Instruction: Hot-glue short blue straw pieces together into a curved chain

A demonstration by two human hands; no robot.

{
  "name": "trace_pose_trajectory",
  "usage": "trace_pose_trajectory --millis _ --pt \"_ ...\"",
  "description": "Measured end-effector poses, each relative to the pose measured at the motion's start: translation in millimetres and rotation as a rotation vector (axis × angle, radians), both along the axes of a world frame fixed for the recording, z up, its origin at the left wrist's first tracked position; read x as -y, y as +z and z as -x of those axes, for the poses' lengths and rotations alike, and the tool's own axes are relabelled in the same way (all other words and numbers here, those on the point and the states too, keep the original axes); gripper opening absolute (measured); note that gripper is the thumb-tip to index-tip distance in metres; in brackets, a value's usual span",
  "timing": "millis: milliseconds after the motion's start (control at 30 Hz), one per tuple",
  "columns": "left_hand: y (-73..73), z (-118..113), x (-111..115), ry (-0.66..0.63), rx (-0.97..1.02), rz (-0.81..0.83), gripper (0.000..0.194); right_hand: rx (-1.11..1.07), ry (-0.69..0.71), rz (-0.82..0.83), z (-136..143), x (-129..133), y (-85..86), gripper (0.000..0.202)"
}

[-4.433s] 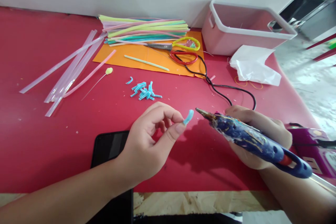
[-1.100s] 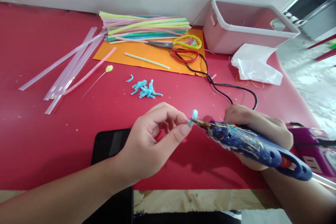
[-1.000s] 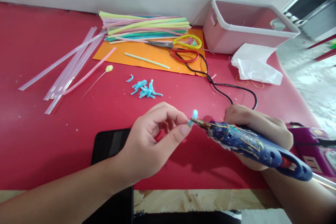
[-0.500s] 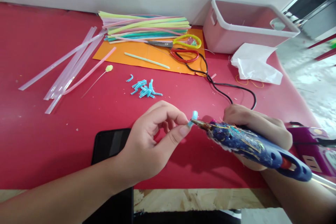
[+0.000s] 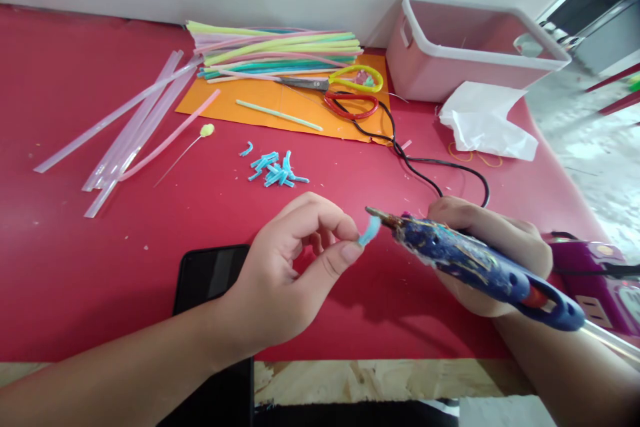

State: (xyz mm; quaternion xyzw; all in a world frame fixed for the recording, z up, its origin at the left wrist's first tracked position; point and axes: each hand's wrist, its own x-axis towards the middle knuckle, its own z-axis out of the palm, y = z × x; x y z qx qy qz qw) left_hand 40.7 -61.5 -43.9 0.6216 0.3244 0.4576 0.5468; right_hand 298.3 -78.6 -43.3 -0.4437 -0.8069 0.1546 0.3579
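Short, curved, light-blue fuzzy strip (image 5: 370, 231) sits just right of frame centre, pinched between the left hand's (image 5: 295, 267) thumb and forefinger. We find the right hand (image 5: 515, 240) gripping a blue, residue-crusted plastic glue gun (image 5: 465, 257); whether its metal nozzle (image 5: 391, 219) touches the strip, we cannot tell. We judge that one slip, with so little strip exposed, could burn the left hand.

Since a moment ago, I have raised the nozzle (image 5: 391, 219) of the glue gun (image 5: 465, 257) in my right hand (image 5: 500, 250) from the blue piece's (image 5: 370, 231) lower part, close to my left hand (image 5: 300, 267), to its upper end, and the piece now leans further rightward.
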Motion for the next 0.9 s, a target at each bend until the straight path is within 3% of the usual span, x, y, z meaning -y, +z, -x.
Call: trace_pose_trajectory --millis 200,400,533,567,633,700,800,900 --pt "1.1 0.3 0.9 -0.004 -0.041 -0.011 0.010 0.444 -0.390 0.060 -1.9 -13.8 -14.7 0.035" --pt "-1.4 2.0 2.1 -0.021 -0.088 -0.192 0.012 0.558 -0.354 0.169 -7.7 -18.5 -14.3 0.046" --pt "-1.1 1.8 2.6 -0.039 -0.152 -0.323 0.016 0.331 -0.378 -0.047 -4.0 -9.1 4.4 0.036" --pt "-1.2 1.8 3.1 -0.045 -0.166 -0.349 0.017 0.186 -0.326 -0.083 -1.4 -6.0 9.5 0.030" --pt "-2.1 2.1 4.5 -0.051 -0.199 -0.391 0.019 -0.055 -0.116 0.024 5.5 -0.4 17.7 0.021" --pt "-3.9 2.7 6.3 -0.048 -0.242 -0.432 0.022 -0.210 0.119 0.159 13.9 3.6 21.6 0.026" --pt "-6.8 3.7 8.6 -0.044 -0.288 -0.500 0.028 -0.278 0.235 0.320 25.9 6.8 19.7 0.034" --pt "-8.0 4.3 9.6 -0.042 -0.310 -0.534 0.029 -0.345 0.242 0.419 34.0 8.7 14.2 0.025"
